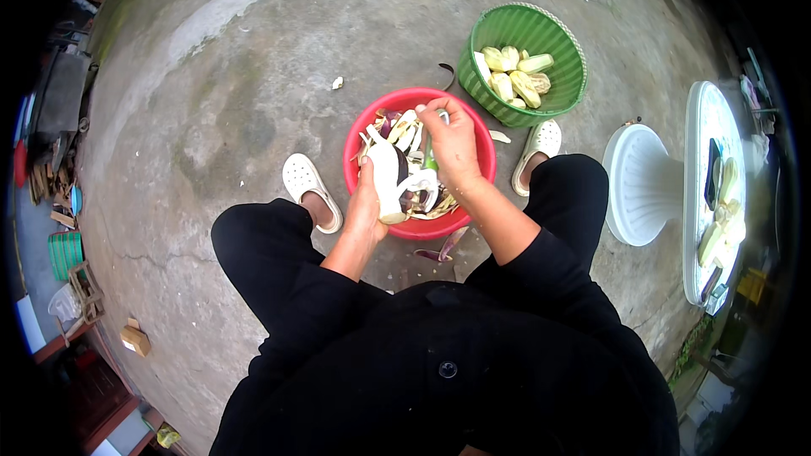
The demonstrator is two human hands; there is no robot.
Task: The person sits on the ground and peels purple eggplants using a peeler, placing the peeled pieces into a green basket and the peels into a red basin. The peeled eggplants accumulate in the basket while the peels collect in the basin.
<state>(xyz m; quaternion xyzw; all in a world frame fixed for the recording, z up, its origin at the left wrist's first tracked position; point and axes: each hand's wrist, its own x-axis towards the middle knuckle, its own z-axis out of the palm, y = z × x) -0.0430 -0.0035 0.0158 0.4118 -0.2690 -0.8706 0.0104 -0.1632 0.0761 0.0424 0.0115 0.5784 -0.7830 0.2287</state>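
Note:
My left hand [362, 202] grips a large eggplant [384, 172] over the red plastic basin [356, 114]. Pale flesh shows along most of the eggplant, while dark purple skin remains on its right side. In my right hand [453, 142] is a hand tool with a green part [430, 157], probably a peeler, mostly covered by the fingers. A white curled piece [423, 185] hangs between the eggplant and my right wrist; I cannot tell if it is peel or part of the tool. Eggplant peelings [405, 128] fill the basin beneath both hands.
Beyond the basin to the right, a green woven basket [573, 85] holds several peeled eggplants [524, 88]. Purple peel [447, 247] lies on the concrete floor [209, 107] near the basin. At right, a white pedestal table [694, 202] carries a phone-like dark object [713, 171] and pale pieces [722, 234].

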